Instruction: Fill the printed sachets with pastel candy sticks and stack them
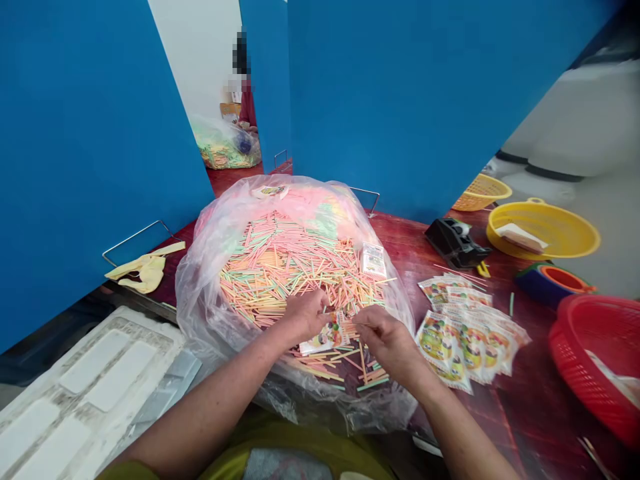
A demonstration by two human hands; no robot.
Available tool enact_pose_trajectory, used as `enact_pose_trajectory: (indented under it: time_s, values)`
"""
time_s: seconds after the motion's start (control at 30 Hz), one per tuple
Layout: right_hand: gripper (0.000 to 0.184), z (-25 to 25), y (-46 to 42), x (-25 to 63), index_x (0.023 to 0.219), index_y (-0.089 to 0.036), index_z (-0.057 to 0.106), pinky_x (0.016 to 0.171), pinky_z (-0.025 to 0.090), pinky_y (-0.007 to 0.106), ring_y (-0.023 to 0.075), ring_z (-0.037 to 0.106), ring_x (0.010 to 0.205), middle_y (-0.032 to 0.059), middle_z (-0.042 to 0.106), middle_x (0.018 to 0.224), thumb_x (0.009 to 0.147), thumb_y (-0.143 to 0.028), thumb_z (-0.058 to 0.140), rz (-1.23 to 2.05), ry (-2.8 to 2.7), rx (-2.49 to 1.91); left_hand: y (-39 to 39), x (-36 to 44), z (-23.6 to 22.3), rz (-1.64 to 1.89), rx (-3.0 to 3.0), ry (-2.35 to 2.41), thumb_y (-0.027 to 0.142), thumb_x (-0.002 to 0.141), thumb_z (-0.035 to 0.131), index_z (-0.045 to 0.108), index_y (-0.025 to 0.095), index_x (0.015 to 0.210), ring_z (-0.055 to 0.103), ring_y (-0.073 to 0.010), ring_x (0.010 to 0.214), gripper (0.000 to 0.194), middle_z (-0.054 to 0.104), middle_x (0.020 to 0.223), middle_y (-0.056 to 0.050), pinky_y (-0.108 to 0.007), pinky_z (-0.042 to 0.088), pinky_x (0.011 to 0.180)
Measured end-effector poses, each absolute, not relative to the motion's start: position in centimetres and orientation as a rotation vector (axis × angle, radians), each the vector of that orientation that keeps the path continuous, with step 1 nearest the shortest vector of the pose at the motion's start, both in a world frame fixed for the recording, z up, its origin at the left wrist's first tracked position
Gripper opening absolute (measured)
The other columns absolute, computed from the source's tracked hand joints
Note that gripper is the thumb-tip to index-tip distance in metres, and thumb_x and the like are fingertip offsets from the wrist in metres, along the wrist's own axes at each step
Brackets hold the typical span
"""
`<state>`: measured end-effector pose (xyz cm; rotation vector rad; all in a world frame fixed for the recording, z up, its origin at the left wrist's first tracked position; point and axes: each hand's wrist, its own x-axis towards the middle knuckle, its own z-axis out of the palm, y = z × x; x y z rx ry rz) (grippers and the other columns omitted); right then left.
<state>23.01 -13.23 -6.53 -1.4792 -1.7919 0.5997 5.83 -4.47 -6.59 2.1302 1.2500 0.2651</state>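
Observation:
Thin pastel sticks [280, 267] in pink, orange, yellow and green fill a large clear plastic bag [193, 287] with its mouth spread wide. Over the near part of the pile, my left hand [306, 315] is closed on the upper edge of a small printed packet [323, 335]. My right hand [383, 333] is just right of the packet, its thumb and fingers pinched together. What those fingertips hold is too small to make out. A white printed packet [373, 261] lies on the sticks toward the bag's right side.
Several filled-looking printed packets [463, 337] lie on the dark red table [400, 233] at right. Beyond them stand a black tape dispenser [456, 241], a yellow basket [565, 230] and a red basket [590, 360]. Blue panels [375, 100] rise behind; a yellow cloth [147, 272] lies left.

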Motion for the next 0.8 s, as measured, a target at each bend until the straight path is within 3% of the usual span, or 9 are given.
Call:
enact_pose_trajectory:
  time_s: [0.1,0.17,0.27,0.37,0.5,0.6,0.8]
  values:
    - [0.022,-7.9,-12.9,21.8,0.069,-0.018,0.058,0.065,0.044,0.028,0.0158,0.052,0.070,0.0047,0.055,0.073,0.081,-0.015,0.040,0.484,-1.912,-1.516,-4.4,4.9,-6.7,0.280,1.933,0.956,0.031,0.069,0.059,0.044,0.018,0.116,0.052,-0.0134,0.062,0.052,0.059,0.069,0.003,-0.023,0.036,0.060]
    - [0.023,-8.0,-12.7,21.7,0.067,-0.018,0.058,0.064,0.044,0.029,0.0164,0.052,0.070,0.0055,0.055,0.072,0.081,-0.014,0.039,0.449,-1.933,-1.530,-4.6,4.6,-6.7,0.227,1.941,0.862,0.025,0.066,0.060,0.042,0.019,0.121,0.053,-0.0134,0.063,0.058,0.061,0.075,0.002,-0.022,0.036,0.059]
    - [0.020,-6.7,-12.8,22.5,0.073,-0.018,0.058,0.067,0.045,0.028,0.0158,0.053,0.074,0.0050,0.056,0.076,0.081,-0.013,0.040,0.455,-1.877,-1.523,-4.6,4.6,-6.5,0.185,2.132,1.007,0.017,0.064,0.057,0.055,0.021,0.105,0.055,-0.0158,0.071,0.041,0.063,0.079,0.001,-0.024,0.036,0.065]
    - [0.020,-5.5,-12.9,22.9,0.079,-0.019,0.058,0.070,0.045,0.027,0.0156,0.054,0.079,0.0056,0.056,0.082,0.079,-0.010,0.040,0.410,-1.898,-1.484,-4.0,4.9,-6.0,0.101,2.202,1.091,0.023,0.071,0.052,0.061,0.021,0.083,0.055,-0.0168,0.073,0.015,0.063,0.077,0.001,-0.025,0.036,0.066]
    - [0.026,-6.6,-12.6,21.8,0.073,-0.018,0.055,0.067,0.045,0.026,0.0158,0.052,0.073,0.0065,0.054,0.081,0.068,0.001,0.037,0.349,-2.105,-1.590,-3.6,5.6,-5.2,-0.050,2.396,1.079,0.023,0.074,0.049,0.061,0.022,0.081,0.057,-0.0215,0.080,0.014,0.065,0.080,-0.002,-0.031,0.035,0.071]
    - [0.028,-8.2,-12.2,21.2,0.073,-0.017,0.054,0.069,0.045,0.027,0.0167,0.052,0.075,0.0077,0.054,0.081,0.067,0.003,0.035,0.281,-2.159,-1.673,-4.3,6.5,-5.5,0.025,2.530,1.210,0.022,0.072,0.053,0.060,0.019,0.081,0.057,-0.0245,0.083,0.012,0.065,0.082,-0.006,-0.037,0.032,0.078]
    - [0.030,-8.6,-12.0,21.5,0.076,-0.018,0.056,0.066,0.045,0.026,0.0160,0.051,0.073,0.0057,0.054,0.078,0.069,0.001,0.034,0.306,-2.095,-1.616,-4.4,6.3,-7.3,0.191,2.560,1.111,0.027,0.080,0.049,0.062,0.019,0.074,0.055,-0.0208,0.082,0.016,0.064,0.077,-0.004,-0.035,0.031,0.078]
